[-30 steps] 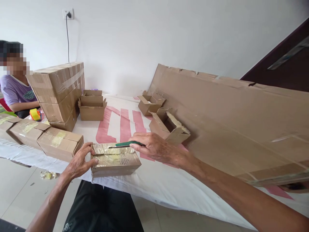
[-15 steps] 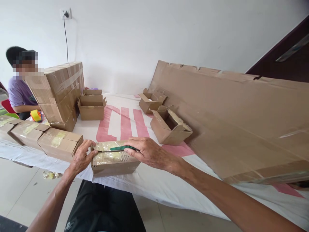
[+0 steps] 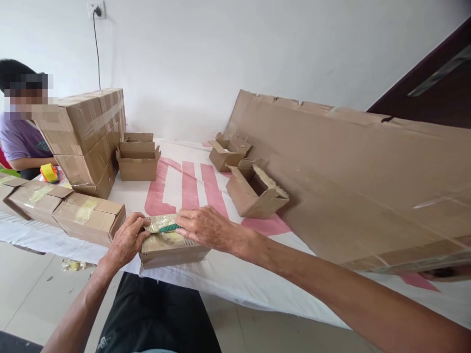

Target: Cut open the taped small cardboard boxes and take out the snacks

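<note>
The small taped box [image 3: 174,257] is sitting on the cloth-covered counter [image 3: 257,287], right under both hands. The left hand [image 3: 127,240] is clamping its left end, thumb pressing on the top. The right hand [image 3: 202,225] is closing around a green knife [image 3: 169,228], whose blade is not showing, and is holding it low along the top seam. The flaps are lying flat and tape [image 3: 156,223] is covering part of the top, so the box is apparently not yet opened; how much of the seam is cut I cannot tell.

To the left of the left hand, a taped box [image 3: 86,228] is waiting closed in a row. Beyond the right hand, a nearer open box [image 3: 243,196] and a farther open box [image 3: 224,159] are standing with flaps up before a large cardboard sheet [image 3: 349,191].

Compared with a second ago, the right hand is sitting farther left, closer to the left hand, and the dark blade is no longer showing above the cardboard.
</note>
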`<state>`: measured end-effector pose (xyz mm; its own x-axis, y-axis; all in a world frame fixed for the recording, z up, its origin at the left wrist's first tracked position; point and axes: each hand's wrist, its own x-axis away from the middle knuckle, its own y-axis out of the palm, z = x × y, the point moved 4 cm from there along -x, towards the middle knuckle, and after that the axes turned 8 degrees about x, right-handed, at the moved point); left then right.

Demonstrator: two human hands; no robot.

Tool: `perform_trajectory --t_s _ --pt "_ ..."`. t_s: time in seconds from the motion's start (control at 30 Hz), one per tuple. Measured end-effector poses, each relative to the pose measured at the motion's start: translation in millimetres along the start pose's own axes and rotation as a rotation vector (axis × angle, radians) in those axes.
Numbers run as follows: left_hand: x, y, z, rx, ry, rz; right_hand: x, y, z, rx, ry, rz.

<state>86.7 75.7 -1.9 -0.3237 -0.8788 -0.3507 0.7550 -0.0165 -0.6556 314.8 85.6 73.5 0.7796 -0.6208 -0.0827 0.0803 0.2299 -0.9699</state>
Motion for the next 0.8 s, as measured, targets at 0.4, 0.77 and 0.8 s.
perform_trajectory --t_s 0.4,0.77,0.8 --pt "-17.5 -4.6 25.8 -0.196 0.055 -0.173 12.5 -10.4 19.1 -0.178 0.003 0.088" --pt "-10.9 -0.6 16.1 -0.136 0.192 -0.041 36.8 -13.3 20.5 -0.299 0.04 0.245" --pt "-11.4 0.0 15.0 -0.134 0.194 -0.033 34.5 -9.8 17.4 -0.278 0.038 0.231"
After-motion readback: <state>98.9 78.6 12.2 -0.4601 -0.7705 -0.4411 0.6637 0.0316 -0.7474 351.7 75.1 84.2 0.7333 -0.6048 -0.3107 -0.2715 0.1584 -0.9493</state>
